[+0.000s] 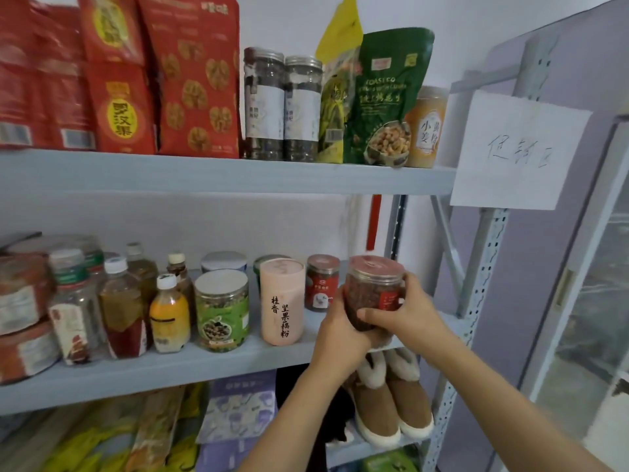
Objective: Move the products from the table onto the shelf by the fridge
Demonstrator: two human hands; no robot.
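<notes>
Both grips are clenched round one jar. The left grip [335, 330] holds its lower left side. The right grip [406, 313] wraps its right side, fingers curled by the red label and thumb lying across the front.

The jar [372, 284] is clear plastic with a pinkish-red lid and is packed with dark red-brown pieces. It is roughly upright at the right end of the middle shelf board [170, 373]. The grips hide its base, so whether it rests on the board cannot be told.

Just behind and left of the grips stands a second red-lidded jar [321, 284], apart from the held one. Further left are a pink canister [281, 303], a green-labelled jar [222, 311] and a cluster of bottles [122, 308].

Right of the grips rises the rack's perforated post [481, 294], and beyond it is the fridge door [599, 301]. Under the grips a pair of brown boots [391, 403] sits on the lower shelf. Up and to the right hangs a paper sign [517, 151].
</notes>
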